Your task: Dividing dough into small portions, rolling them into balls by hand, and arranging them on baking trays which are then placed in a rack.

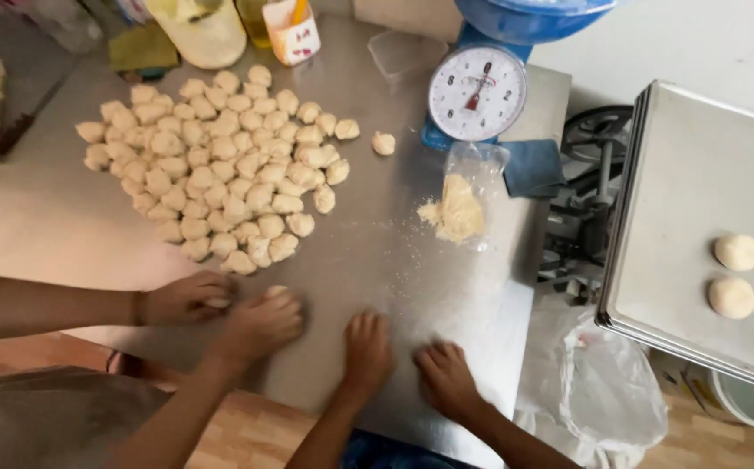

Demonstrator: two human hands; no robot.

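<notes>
My left hand (pixel 368 347) and my right hand (pixel 446 378) rest palm down, side by side, on the steel table (pixel 377 252) near its front edge. Their fingers are curved and close together, and whatever lies under the palms is hidden. A large heap of small pale dough pieces (pixel 220 165) lies on the table beyond, to the left. A co-worker's two hands (pixel 229 313) press on the table left of mine, with a bit of dough showing at one hand's fingertips.
A dial scale (pixel 477 93) with a blue pan stands at the back. A plastic bag of flour (pixel 462 204) lies before it, and one loose dough piece (pixel 383 143) beside it. To the right, a metal tray (pixel 681 191) holds two round dough balls (pixel 734 274).
</notes>
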